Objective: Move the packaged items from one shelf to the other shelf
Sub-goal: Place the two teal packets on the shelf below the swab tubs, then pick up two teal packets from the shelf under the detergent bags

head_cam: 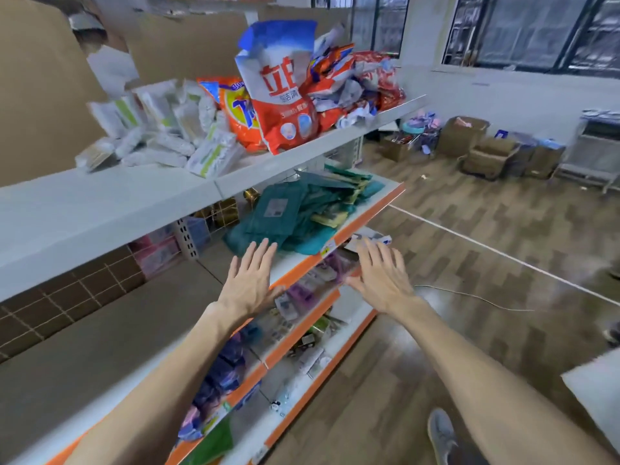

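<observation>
Nearest, below the right forearm, a grey shoe (443,434) stands on the wood-pattern floor. Both hands are stretched out in front, palms down, fingers straight and spread, holding nothing. The left hand (250,280) hovers over the bare white front of the orange-edged shelf (369,213). The right hand (379,276) is just past that shelf's edge, over the aisle. Beneath them, lower tiers hold small purple packs (302,290), too blurred to read.

Just ahead of the left fingertips, and up-left of the right hand, lies the heap of teal packaged items (295,209), flat pouches loosely overlapping. One bears a pale label I cannot read. The open hands flank the heap's near end, which I judge to be a set-up for scooping several pouches at once.

Above both hands, the white top shelf (100,209) carries white wrapped packs (161,135) and an orange bag (236,115) whose blue letters begin "Ti". A red-and-blue bag (285,95) printed with the character 立 leans upright against crumpled bags. Far right of the hands, cardboard boxes (466,135) line the wall.
</observation>
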